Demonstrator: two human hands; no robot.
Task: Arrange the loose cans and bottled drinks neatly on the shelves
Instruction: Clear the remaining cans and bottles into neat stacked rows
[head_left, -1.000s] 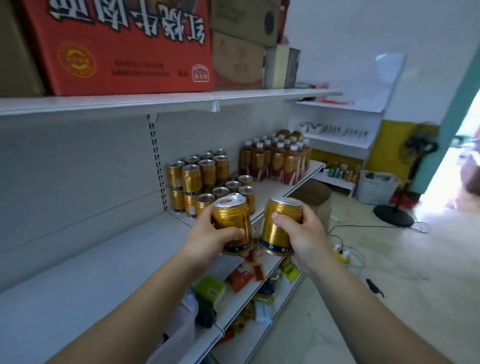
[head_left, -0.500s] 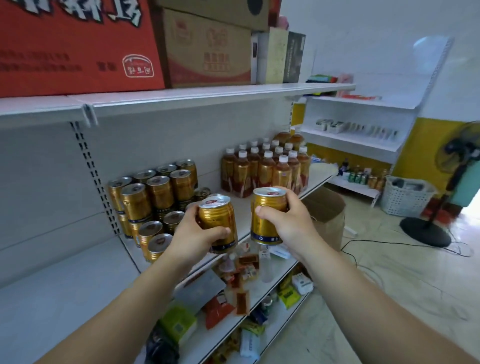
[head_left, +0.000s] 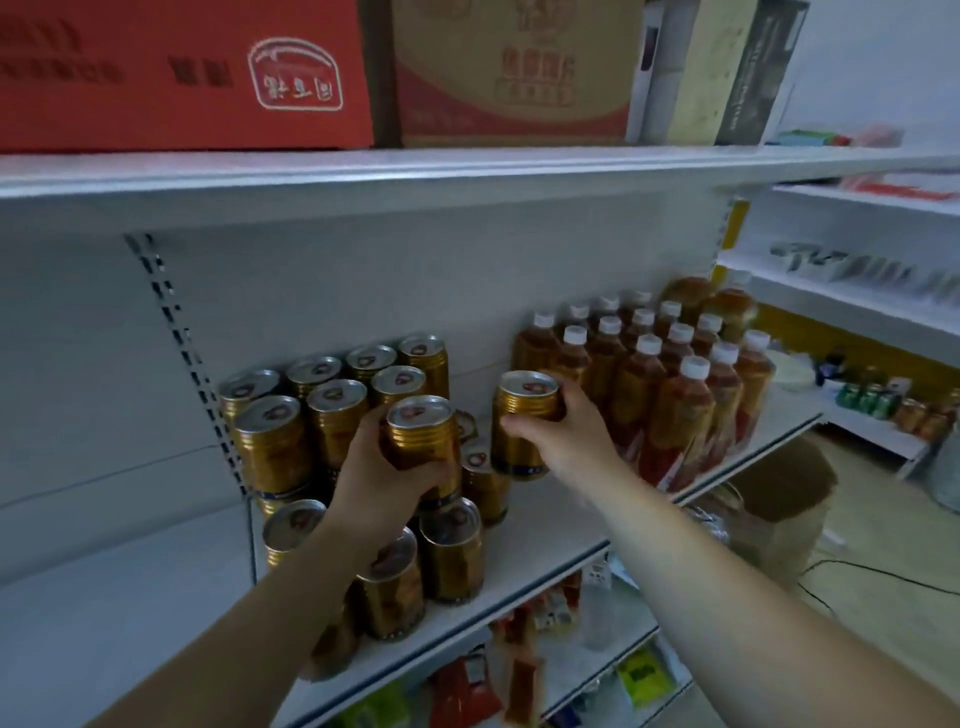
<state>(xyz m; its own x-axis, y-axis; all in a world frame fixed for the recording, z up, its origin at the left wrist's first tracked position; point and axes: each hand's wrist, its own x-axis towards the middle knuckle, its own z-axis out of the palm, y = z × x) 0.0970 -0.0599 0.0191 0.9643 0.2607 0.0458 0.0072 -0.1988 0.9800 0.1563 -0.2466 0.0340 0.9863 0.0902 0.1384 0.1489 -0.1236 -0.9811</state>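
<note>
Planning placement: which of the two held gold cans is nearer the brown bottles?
The can in the right hand, beside the bottles; the left hand holds its can over the stacked cans.

A shop: shelves (head_left: 545, 525) stocked with drinks (head_left: 670, 395).

Glossy gold metal cans (head_left: 270, 447), ribbed near the top; smooth clear plastic bottles (head_left: 675, 415); matt white metal shelf (head_left: 550, 525); matt red cardboard carton (head_left: 182, 104).
</note>
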